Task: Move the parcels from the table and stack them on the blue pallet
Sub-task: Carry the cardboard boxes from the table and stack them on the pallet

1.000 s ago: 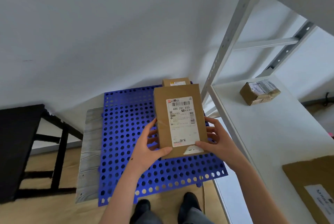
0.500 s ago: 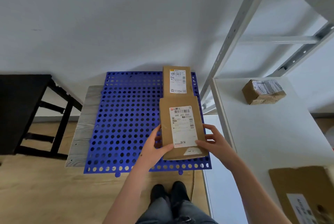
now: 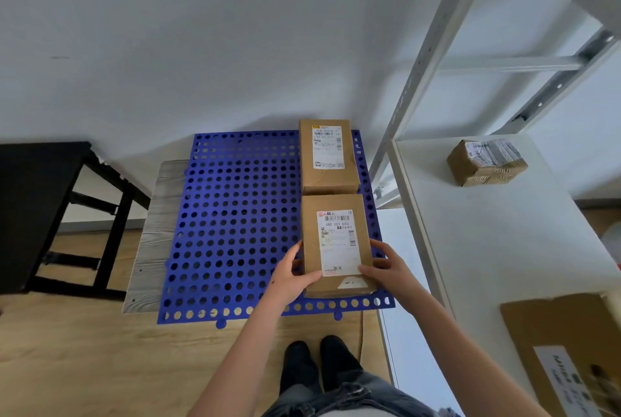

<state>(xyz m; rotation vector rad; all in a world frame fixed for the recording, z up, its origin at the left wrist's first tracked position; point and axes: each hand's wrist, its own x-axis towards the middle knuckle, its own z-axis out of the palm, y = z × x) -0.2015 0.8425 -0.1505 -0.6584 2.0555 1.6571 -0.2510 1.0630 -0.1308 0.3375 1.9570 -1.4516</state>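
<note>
Both hands (image 3: 289,278) have lowered parcel (image 3: 336,245) onto blue pallet (image 3: 235,231).

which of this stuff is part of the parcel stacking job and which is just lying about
Part of the job: blue pallet, near parcel held by the left hand and right hand, far parcel on the pallet, small taped parcel and flat parcel on the white table.
Just lying about: black stand, grey board under the pallet, white shelf frame.

Parcels numbered four: far box (image 3: 327,154), near box (image 3: 336,242), small box (image 3: 487,162), flat box (image 3: 564,332). One pallet (image 3: 235,215) and one counter (image 3: 487,248) were shown; two hands, left hand (image 3: 289,277) and right hand (image 3: 391,268).
</note>
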